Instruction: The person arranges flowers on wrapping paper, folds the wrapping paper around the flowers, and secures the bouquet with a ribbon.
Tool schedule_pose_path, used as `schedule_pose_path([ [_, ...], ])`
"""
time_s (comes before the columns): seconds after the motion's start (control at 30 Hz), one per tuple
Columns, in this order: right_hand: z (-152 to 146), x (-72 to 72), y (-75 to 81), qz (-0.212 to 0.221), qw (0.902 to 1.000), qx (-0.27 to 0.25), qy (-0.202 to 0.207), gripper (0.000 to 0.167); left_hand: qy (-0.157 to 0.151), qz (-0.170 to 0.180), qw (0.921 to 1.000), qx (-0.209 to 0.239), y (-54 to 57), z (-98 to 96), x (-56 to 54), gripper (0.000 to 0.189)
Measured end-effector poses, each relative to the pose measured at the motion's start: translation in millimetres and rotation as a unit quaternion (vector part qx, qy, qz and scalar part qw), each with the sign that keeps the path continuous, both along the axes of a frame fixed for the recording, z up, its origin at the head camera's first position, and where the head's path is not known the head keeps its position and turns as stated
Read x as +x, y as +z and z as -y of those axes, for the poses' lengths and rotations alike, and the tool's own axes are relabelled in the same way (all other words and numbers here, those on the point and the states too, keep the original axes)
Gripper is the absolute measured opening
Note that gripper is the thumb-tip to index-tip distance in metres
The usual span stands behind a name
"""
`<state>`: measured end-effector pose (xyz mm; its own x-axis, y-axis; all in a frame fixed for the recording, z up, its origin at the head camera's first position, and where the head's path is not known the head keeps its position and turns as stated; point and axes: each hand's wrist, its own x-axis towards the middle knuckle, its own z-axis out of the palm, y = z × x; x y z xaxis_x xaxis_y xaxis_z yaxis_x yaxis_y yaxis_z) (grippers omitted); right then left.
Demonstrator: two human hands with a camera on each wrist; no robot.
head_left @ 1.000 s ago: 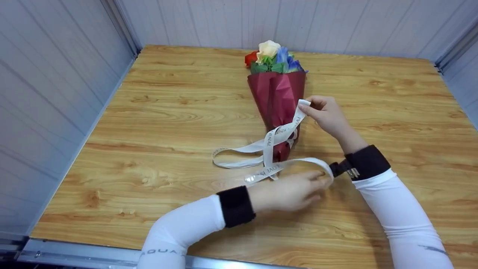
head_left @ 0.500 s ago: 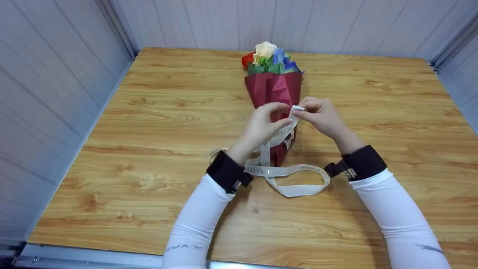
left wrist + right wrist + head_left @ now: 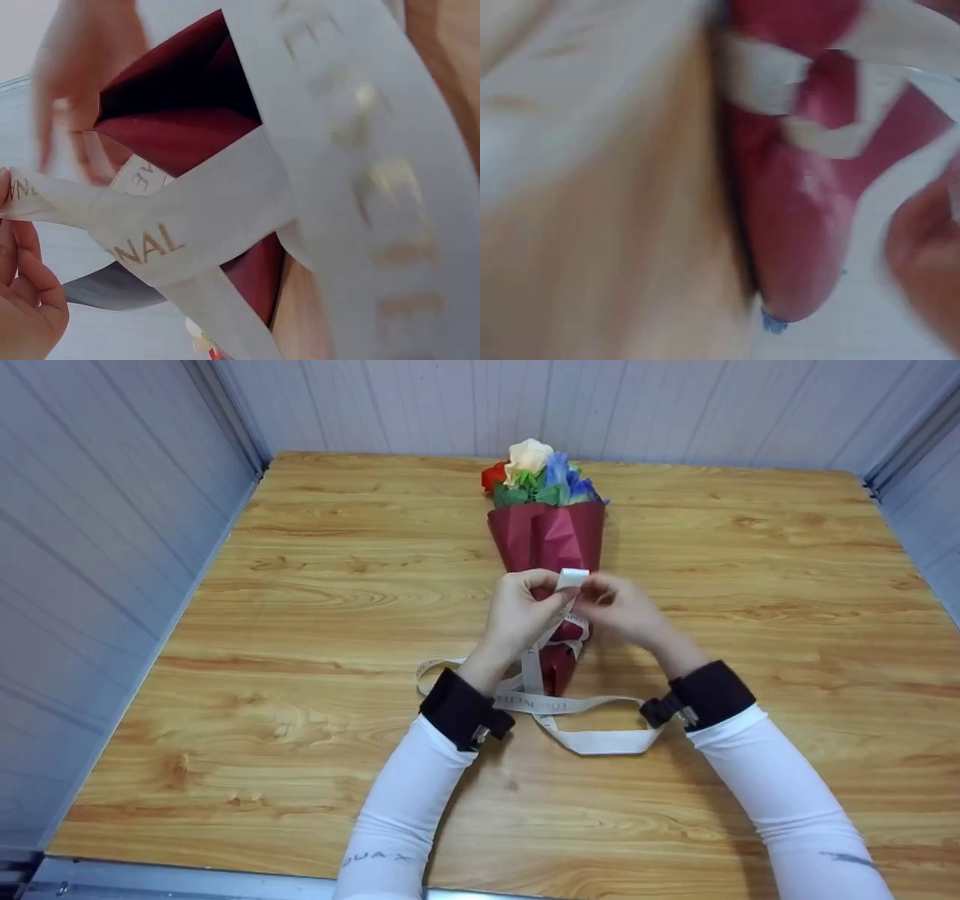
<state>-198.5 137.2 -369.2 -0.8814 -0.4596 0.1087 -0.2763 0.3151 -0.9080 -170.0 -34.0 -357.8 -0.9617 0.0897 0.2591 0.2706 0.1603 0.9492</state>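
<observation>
A bouquet wrapped in dark red paper (image 3: 561, 536) lies on the table, its red, cream and blue flowers (image 3: 529, 461) toward the back. White ribbon (image 3: 574, 577) with gold lettering goes round the narrow lower part of the wrap. My left hand (image 3: 517, 615) pinches a folded piece of this ribbon between thumb and fingers, above the wrap. Close on its right is my right hand (image 3: 626, 609), fingers loosely bent beside the ribbon; in the left wrist view that right hand (image 3: 90, 82) is blurred, its fingers spread with no ribbon between them.
Long loops of loose ribbon (image 3: 611, 742) lie on the wooden table (image 3: 300, 735) in front of the bouquet and to its left. Pale panel walls (image 3: 420, 405) border the back and sides. A metal rail (image 3: 187, 874) runs along the front edge.
My left hand has come up from the front of the table and taken the ribbon end. My right hand, which pinched that end before, has let go and shifted slightly left.
</observation>
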Motion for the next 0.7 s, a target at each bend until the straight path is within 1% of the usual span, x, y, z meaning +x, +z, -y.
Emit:
schedule_pose_path([
  [0.03,3,1.8,-3.7,-0.006,0.9987,0.050,0.004,0.023,0.002,0.003,1.0000,-0.002,-0.5,0.3,-0.4,0.011],
  [0.07,7,4.1,-6.6,-0.022,0.9949,0.097,0.015,0.030,0.001,0.006,1.0000,-0.004,-1.4,0.2,-1.1,0.012],
  [0.1,10,6.4,-8.8,-0.034,0.9900,0.134,0.027,0.036,0.002,0.008,0.9999,-0.007,-2.2,0.3,-1.8,0.012],
  [0.17,15,11.5,-8.9,-0.030,0.9824,0.179,0.041,0.042,0.002,0.011,0.9999,-0.010,-3.0,0.5,-3.1,0.012],
  [0.2,16,13.7,-8.3,-0.026,0.9794,0.197,0.038,0.044,0.002,0.012,0.9999,-0.011,-3.2,0.4,-3.6,0.012],
  [0.33,17,21.9,-5.6,0.013,0.9774,0.210,0.019,0.056,0.003,0.015,0.9999,-0.007,-2.8,0.8,-3.2,0.014],
  [0.37,19,24.0,-6.8,0.011,0.9768,0.213,0.013,0.060,0.002,0.017,0.9998,-0.004,-3.0,0.8,-3.0,0.014],
  [0.43,25,30.0,-9.0,-0.018,0.9706,0.240,-0.001,0.071,0.001,0.020,0.9998,-0.001,-3.2,1.0,-2.6,0.014],
  [0.53,38,40.3,-11.8,-0.081,0.9475,0.306,-0.042,0.085,0.000,0.027,0.9996,0.005,-3.2,1.0,-2.4,0.014],
  [0.57,41,43.0,-12.1,-0.105,0.9363,0.330,-0.059,0.089,-0.001,0.028,0.9996,0.009,-3.1,1.0,-2.4,0.013],
  [0.6,45,45.1,-12.3,-0.121,0.9274,0.347,-0.073,0.092,0.000,0.030,0.9995,0.011,-2.8,1.0,-2.3,0.013],
  [0.63,48,46.8,-12.5,-0.130,0.9212,0.357,-0.083,0.092,-0.001,0.034,0.9993,0.015,-2.6,0.8,-2.2,0.013],
  [0.7,52,48.9,-12.4,-0.138,0.9149,0.368,-0.095,0.095,0.000,0.039,0.9990,0.020,-2.9,0.7,-2.2,0.013],
])
